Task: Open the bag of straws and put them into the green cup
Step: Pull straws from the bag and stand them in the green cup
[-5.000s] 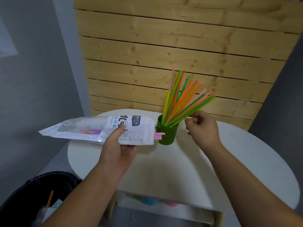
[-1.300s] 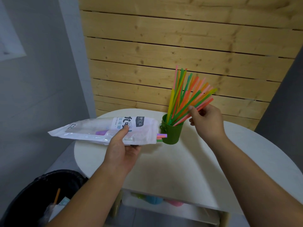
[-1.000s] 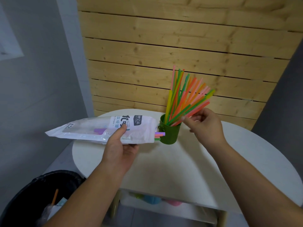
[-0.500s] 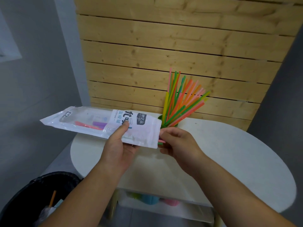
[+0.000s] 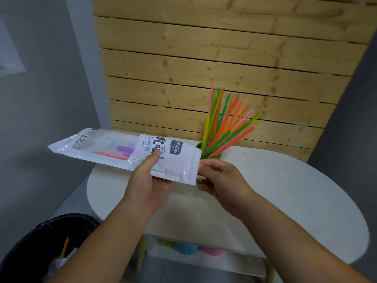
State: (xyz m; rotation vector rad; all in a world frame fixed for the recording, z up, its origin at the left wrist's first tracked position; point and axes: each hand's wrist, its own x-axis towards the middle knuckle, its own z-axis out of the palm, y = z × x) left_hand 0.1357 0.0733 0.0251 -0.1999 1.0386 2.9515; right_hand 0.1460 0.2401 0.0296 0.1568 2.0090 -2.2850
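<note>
The right hand (image 5: 222, 178) was up by the straws in the cup (image 5: 210, 154) a moment ago, and now it has come down to the open end of the bag (image 5: 126, 154). Its grip is closed on the ends of a few straws (image 5: 201, 177) that poke out of the bag, pink and green ones. The left hand (image 5: 146, 180) holds the bag up in the air over the left edge of the desk (image 5: 295, 197), with its grip clamped on the bag, thumb on top of the label and fingers under it. The bag lies almost flat, with its open end pointing right. Through the clear part you can see a purple straw (image 5: 124, 149) and a red straw (image 5: 110, 155) inside. The green cup stands near the back edge of the desk, just behind the bag's open end and partly hidden by it. Many straws (image 5: 226, 123) already stand in it, yellow, green, orange and pink, fanning out up and to the right. Behind the desk is a wall of wood planks (image 5: 204, 58). A black bin (image 5: 36, 252) sits on the floor at the lower left. Under the desk is a shelf (image 5: 204, 260) with some colored things that are too blurry to name.
</note>
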